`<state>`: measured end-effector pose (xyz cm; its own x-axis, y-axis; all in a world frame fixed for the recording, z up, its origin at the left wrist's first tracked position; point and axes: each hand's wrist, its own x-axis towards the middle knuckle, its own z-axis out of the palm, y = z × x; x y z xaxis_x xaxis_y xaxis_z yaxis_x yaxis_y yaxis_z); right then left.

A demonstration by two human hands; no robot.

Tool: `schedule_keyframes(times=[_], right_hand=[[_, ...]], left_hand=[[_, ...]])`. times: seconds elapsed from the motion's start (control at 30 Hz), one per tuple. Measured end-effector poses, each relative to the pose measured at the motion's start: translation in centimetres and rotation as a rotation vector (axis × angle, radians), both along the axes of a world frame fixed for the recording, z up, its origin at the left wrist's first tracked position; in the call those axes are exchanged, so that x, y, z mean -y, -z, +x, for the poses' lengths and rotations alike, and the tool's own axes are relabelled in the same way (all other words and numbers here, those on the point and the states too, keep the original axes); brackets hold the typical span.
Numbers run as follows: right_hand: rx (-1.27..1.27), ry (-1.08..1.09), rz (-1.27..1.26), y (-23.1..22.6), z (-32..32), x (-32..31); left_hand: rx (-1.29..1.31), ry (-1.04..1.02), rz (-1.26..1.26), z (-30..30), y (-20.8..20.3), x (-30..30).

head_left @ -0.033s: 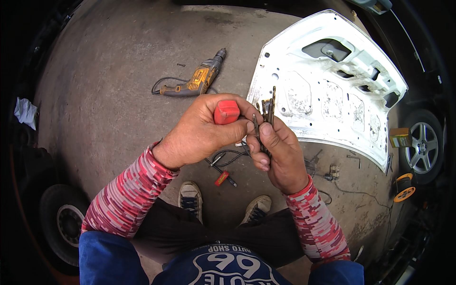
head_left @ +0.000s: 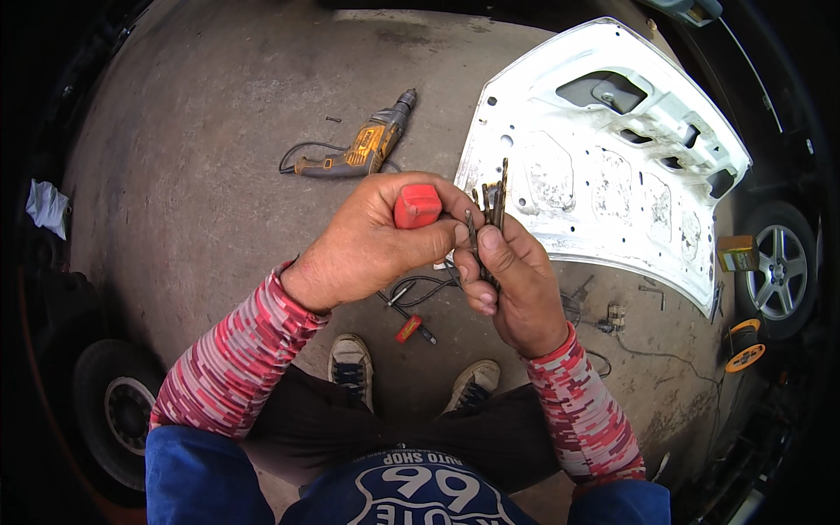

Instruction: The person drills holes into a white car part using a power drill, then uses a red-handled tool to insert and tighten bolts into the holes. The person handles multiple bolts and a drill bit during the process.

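My left hand (head_left: 367, 236) is closed around a small red plastic case (head_left: 417, 206), tucked between the thumb and the palm. Its thumb and forefinger tips also reach a short drill bit (head_left: 471, 229) at the edge of the bunch. Several drill bits (head_left: 497, 203) of different lengths, one clearly longer, stand roughly upright in my right hand (head_left: 516, 271), pinched by thumb and fingers. Both hands meet in front of me above the floor, nearly touching. The lower ends of the bits are hidden by my right fingers.
A yellow and black corded drill (head_left: 363, 144) lies on the concrete beyond my left hand. To the right rests a white car hood (head_left: 577, 157). Near my shoes are a red-handled tool (head_left: 409, 329) and cables. Further right are an orange reel (head_left: 745, 359), a box (head_left: 738, 254) and a car wheel (head_left: 777, 271).
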<state>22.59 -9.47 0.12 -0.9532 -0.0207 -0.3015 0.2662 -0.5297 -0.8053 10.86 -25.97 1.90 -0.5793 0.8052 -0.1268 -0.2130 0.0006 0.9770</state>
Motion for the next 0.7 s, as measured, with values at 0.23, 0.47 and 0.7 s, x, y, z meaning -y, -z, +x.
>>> schedule_keyframes(times=[0.23, 0.47, 0.7], right_hand=[[0.049, 0.022, -0.051, 0.19, 0.01, -0.08], [0.069, 0.016, -0.107, 0.24, -0.38, -0.34], [0.047, 0.002, -0.087, 0.34, -0.40, -0.27]], left_hand=[[0.052, -0.010, 0.004, -0.02, 0.09, -0.18], [0.053, -0.027, -0.043, -0.16, 0.07, -0.31], [0.093, -0.013, -0.067, -0.37, 0.24, -0.02]])
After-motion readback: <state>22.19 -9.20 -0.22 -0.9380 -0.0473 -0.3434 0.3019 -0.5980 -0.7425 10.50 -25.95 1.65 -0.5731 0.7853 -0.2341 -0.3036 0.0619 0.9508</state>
